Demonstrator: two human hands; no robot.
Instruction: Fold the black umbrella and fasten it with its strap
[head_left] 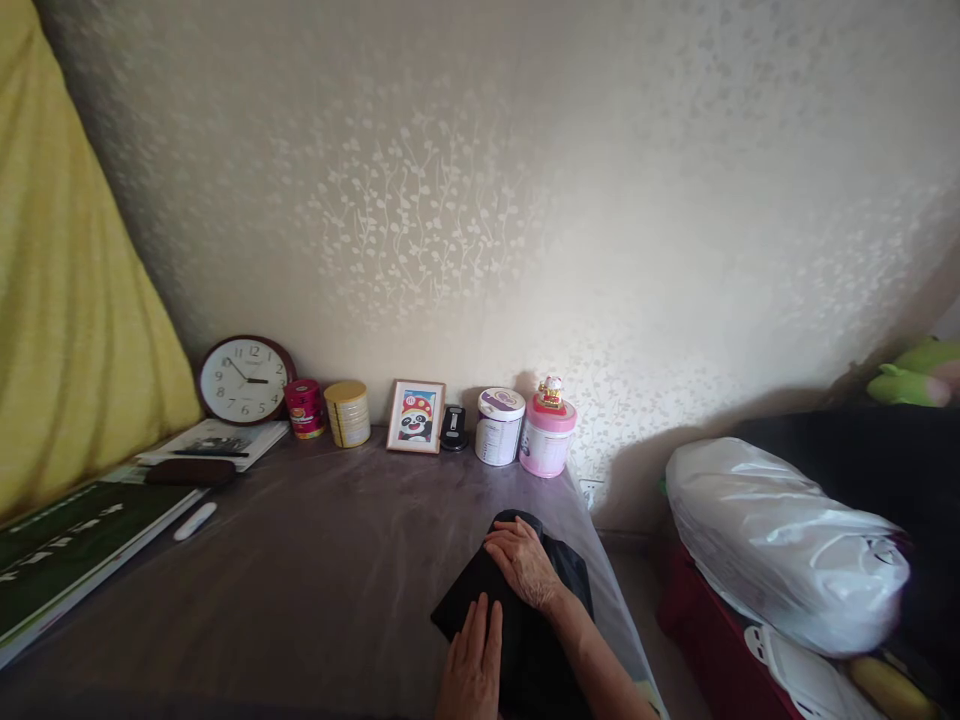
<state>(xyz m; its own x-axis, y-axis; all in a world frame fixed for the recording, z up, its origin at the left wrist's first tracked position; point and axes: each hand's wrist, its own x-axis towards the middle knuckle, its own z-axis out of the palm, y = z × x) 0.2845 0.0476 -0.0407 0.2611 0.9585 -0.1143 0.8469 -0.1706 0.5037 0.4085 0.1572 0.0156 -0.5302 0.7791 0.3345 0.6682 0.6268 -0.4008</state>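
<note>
A piece of black cloth (525, 650), partly folded, lies at the front right of the table near its edge. My left hand (474, 655) rests on its left part with the fingers stretched out flat. Across the upper part of the cloth lies my right hand (525, 565), palm down, fingers extended and close together. Neither hand grips anything; both press on the fabric. The lower end of the cloth runs out of the picture between my forearms, so its full shape is hidden.
Along the wall stand a round clock (246, 380), a red tin (304, 410), a yellow tin (348, 415), a framed panda picture (415, 420) and two lidded tubs (500, 428). A green book (75, 550) lies left. Beyond the table's right edge sits a white plastic bag (780, 540).
</note>
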